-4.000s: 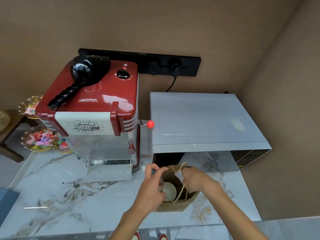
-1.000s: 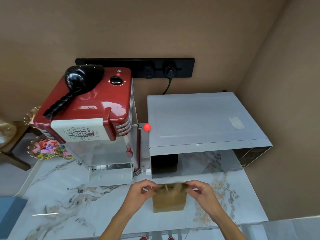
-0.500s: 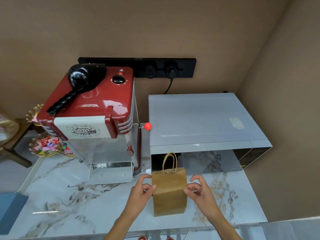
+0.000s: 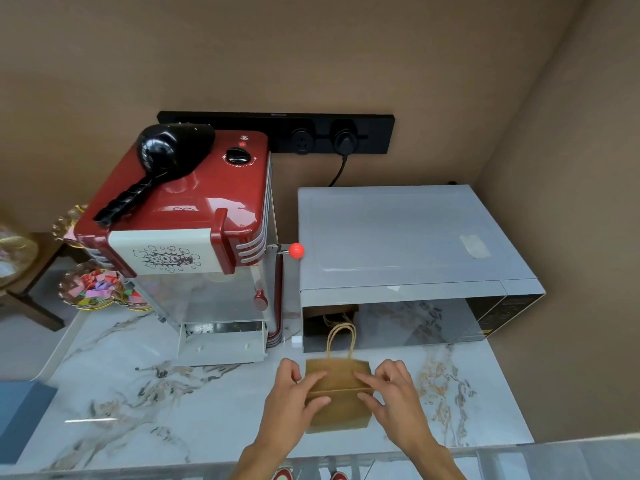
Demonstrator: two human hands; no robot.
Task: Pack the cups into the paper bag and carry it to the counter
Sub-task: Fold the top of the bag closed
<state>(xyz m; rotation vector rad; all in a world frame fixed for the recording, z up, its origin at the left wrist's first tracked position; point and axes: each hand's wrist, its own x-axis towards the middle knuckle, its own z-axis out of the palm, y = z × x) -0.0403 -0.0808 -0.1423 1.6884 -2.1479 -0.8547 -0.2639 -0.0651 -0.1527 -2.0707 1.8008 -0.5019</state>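
A small brown paper bag (image 4: 341,408) stands upright on the marble counter (image 4: 145,403), just in front of the microwave. Its twine handles (image 4: 341,336) stick up above the closed top. A horizontal crease runs across its front. My left hand (image 4: 294,400) presses on the bag's left side, fingers laid over the front at the crease. My right hand (image 4: 394,398) does the same on the right side. No cup is visible; the bag's inside is hidden.
A red popcorn machine (image 4: 187,237) with a black scoop (image 4: 156,168) on top stands at the left. A grey microwave (image 4: 408,261) sits at the right against the wall. Bowls of coloured wrappers (image 4: 93,289) are at the far left.
Four seconds ago a white cup showed inside the open bag. Since then the top was closed and the bag stood upright. My fingers have now moved from its sides onto the front.
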